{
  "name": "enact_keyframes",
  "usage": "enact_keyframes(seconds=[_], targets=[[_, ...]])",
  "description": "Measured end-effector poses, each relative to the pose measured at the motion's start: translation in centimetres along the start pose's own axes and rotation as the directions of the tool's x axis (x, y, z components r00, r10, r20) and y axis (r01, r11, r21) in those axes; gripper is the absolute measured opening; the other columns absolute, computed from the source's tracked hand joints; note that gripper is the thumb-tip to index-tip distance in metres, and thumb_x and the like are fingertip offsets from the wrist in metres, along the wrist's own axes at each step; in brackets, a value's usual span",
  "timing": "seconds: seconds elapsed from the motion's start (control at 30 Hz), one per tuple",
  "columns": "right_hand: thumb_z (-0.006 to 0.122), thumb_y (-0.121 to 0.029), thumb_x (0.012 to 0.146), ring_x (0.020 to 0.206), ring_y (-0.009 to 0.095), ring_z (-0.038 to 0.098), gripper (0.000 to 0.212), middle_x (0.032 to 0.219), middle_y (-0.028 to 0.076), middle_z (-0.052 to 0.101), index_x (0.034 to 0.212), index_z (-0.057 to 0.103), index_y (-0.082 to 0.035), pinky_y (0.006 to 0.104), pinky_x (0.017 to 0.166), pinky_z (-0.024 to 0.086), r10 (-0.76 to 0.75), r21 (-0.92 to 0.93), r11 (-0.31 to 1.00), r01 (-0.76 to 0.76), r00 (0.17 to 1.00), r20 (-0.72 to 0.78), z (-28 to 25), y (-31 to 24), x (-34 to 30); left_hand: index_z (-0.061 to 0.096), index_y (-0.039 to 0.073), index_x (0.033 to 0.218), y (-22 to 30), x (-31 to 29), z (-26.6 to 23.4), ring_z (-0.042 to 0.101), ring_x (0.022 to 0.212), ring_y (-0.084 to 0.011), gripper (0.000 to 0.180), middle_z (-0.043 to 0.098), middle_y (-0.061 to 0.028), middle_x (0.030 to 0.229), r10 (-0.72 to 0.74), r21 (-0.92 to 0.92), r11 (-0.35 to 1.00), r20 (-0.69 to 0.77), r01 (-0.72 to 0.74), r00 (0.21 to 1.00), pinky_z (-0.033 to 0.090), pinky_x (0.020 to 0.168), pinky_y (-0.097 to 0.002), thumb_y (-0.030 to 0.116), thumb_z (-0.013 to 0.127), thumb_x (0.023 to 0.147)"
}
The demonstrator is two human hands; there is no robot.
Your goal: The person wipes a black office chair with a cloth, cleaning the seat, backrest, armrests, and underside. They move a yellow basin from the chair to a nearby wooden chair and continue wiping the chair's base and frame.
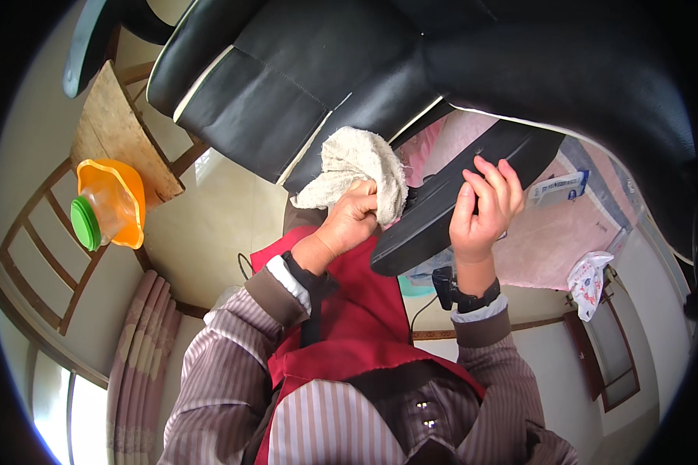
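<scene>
A bunched cream-coloured cloth (357,167) is gripped in my left hand (352,215), its folds rising above the fingers toward the black leather seat (275,101). Just right of the cloth runs a long black armrest-like piece (434,213) with a rounded near end. My right hand (485,205) is at the right side of that black piece, fingers apart and slightly curled, holding nothing. Whether its fingertips touch the piece I cannot tell. White piping edges the leather seat.
At left, an orange scalloped bowl (136,194) and a clear jar with a green lid (85,223) stand by a wooden board (120,132). To the right lie a pink sheet (551,248), a printed packet (558,188) and a white plastic bag (589,283). A curtain (139,364) hangs lower left.
</scene>
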State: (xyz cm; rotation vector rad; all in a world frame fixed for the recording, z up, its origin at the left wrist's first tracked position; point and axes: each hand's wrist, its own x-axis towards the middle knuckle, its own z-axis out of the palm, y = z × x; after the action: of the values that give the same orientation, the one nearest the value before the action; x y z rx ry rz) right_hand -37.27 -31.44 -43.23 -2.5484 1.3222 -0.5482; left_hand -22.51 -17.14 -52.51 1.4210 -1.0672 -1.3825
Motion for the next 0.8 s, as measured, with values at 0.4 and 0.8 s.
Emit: enact_keyframes(seconds=[0.4,0.8], targets=[[0.062,-0.011,0.080,0.112,0.029,0.051,0.011,0.107,0.004,0.066,0.089,0.067,-0.009,0.0393,0.095,0.032,0.007,0.002,1.000,-0.007,1.000,0.018,-0.1,0.1,0.1,0.063,0.010,0.093,-1.0,1.2,0.9,0.050,0.097,-0.0341,0.037,0.055,-0.0092,0.095,0.005,0.059,0.998,0.053,-0.008,0.999,0.042,0.084,-0.0395,-0.010,0.058,0.062],[0.061,-0.013,0.081,0.112,0.029,0.051,0.012,0.107,0.004,0.066,0.090,0.067,-0.009,0.0401,0.096,0.033,-0.010,-0.009,1.000,0.011,0.999,0.035,-0.3,0.1,0.5,0.061,0.002,0.088,2.3,3.1,0.2,0.054,0.092,-0.0360,0.027,0.057,-0.0136,0.098,-0.078,0.444,0.894,0.014,0.064,0.997,0.047,0.079,-0.0395,-0.004,0.060,0.061]])
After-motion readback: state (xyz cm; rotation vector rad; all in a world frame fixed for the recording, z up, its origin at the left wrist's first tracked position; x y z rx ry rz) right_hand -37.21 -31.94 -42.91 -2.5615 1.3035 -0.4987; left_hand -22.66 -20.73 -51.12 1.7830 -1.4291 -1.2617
